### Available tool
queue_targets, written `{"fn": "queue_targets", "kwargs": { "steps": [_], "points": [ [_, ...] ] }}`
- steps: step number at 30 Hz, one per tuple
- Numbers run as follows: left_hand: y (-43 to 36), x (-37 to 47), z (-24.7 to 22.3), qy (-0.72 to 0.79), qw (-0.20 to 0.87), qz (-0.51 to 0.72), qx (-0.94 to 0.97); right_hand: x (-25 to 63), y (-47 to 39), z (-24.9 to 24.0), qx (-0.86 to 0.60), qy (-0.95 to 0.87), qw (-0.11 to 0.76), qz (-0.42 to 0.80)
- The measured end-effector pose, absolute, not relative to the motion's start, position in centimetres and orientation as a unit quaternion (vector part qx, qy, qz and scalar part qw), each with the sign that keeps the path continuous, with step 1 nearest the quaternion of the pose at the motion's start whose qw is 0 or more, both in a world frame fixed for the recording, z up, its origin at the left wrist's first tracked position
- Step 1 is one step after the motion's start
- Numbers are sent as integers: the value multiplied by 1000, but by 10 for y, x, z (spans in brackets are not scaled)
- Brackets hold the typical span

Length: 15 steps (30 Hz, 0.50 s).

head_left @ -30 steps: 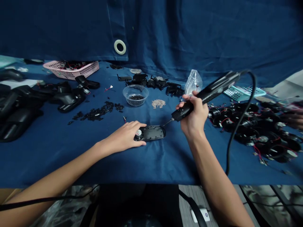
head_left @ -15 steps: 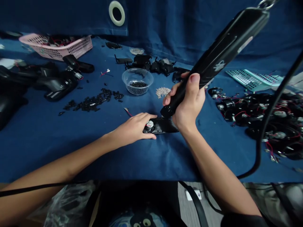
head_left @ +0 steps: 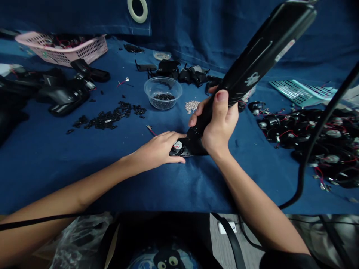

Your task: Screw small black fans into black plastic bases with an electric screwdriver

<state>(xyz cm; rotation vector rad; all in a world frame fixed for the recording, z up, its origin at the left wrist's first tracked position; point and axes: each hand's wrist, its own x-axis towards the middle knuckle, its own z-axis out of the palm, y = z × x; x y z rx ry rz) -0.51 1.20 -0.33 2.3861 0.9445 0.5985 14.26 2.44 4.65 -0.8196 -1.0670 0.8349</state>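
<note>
Hiding part of the casing [head_left: 194, 150], black screwdriver [head_left: 254, 63] in right hand [head_left: 218, 129]

"What's on your right arm [head_left: 252, 205]?"

"A black sleeve [head_left: 288, 259], high up; below its hem the arm is bare."

"And your front?"

"My dark clothing [head_left: 165, 224] carries a blue print [head_left: 140, 260] with a black cartoon figure [head_left: 159, 257], its round eyes [head_left: 173, 261] pale yellow."
</note>
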Motion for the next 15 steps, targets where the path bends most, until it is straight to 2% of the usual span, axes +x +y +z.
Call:
{"fn": "queue_targets", "kwargs": {
  "steps": [8,15],
  "points": [
    [12,-4,-1,369,248,204,872,136,15,55,-325,-529,660,423],
    [11,-5,-4,372,231,200,877,133,12,65,-357,-546,638,410]
  ]
}}
